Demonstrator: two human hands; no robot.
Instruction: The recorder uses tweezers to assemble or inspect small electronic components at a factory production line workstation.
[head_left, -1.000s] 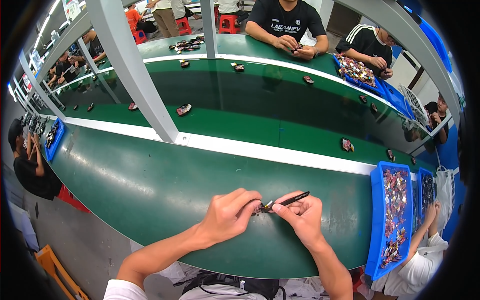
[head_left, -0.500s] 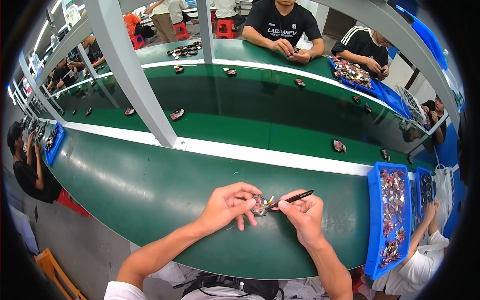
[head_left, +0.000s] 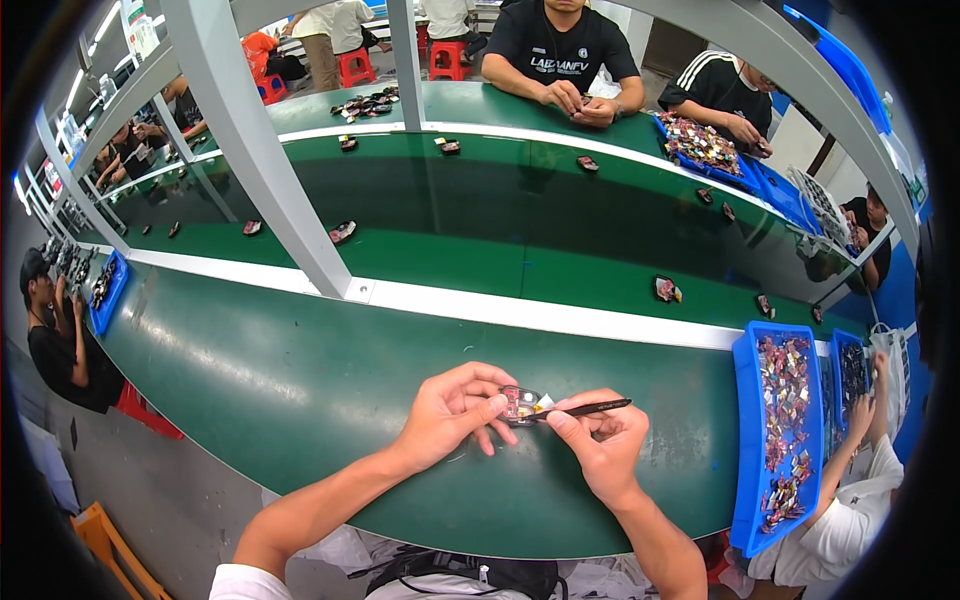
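Note:
My left hand (head_left: 462, 408) pinches a small black-cased electronic part (head_left: 520, 403) with a red circuit board inside, held just above the green table. A small white and yellow piece (head_left: 543, 404) stands out at its right side. My right hand (head_left: 604, 438) grips slim black tweezers (head_left: 595, 408) between thumb and fingers. Their narrow end reaches the right side of the part; whether the tips close on anything is too small to tell.
A blue tray (head_left: 745, 450) of small red circuit boards stands right. Beyond a white rail (head_left: 520, 312), a green conveyor belt (head_left: 450, 265) carries several cased parts. A grey metal post (head_left: 250, 140) rises at left. Co-workers sit opposite and at both sides; one's hand (head_left: 862, 412) is near a second tray.
The tweezers lie flatter, their narrow end lower at the part, which is tilted to show more of its inside. Parts on the belt have shifted slightly left. The right-hand co-worker's arm has risen.

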